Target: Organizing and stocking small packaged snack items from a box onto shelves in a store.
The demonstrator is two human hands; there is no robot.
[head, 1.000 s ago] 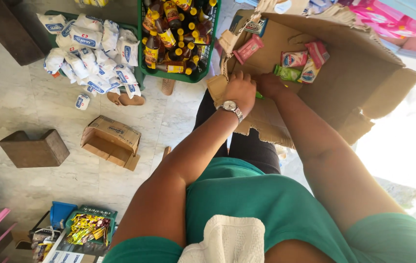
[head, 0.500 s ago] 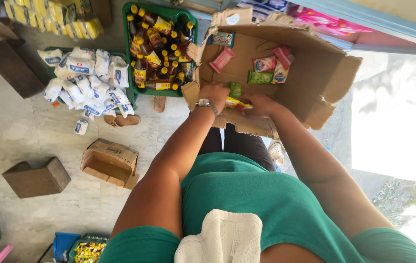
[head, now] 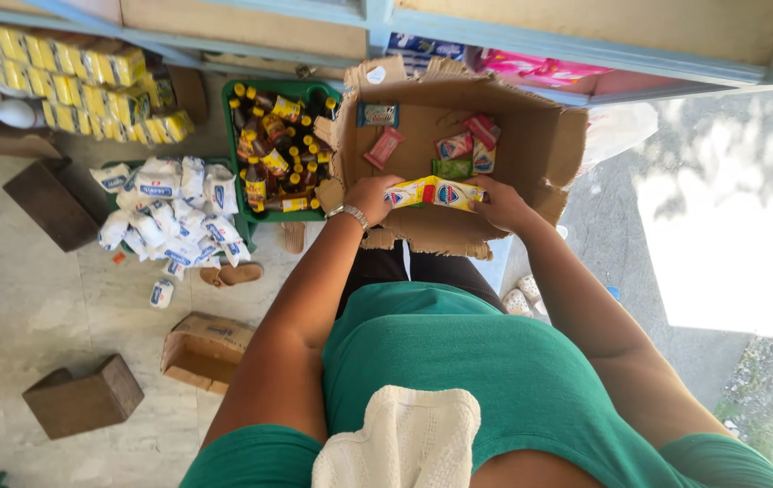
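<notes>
We see a big open cardboard box [head: 531,154] with a few small packets [head: 459,145] lying inside. Left of it stands a green crate [head: 237,194] full of bottles, then a heap of white bags [head: 165,212] on the floor. Over the box's near edge we hold a yellow packet [head: 433,192] level: the left hand [head: 370,197] pinches one end, the right hand [head: 499,203] closes on the other.
</notes>
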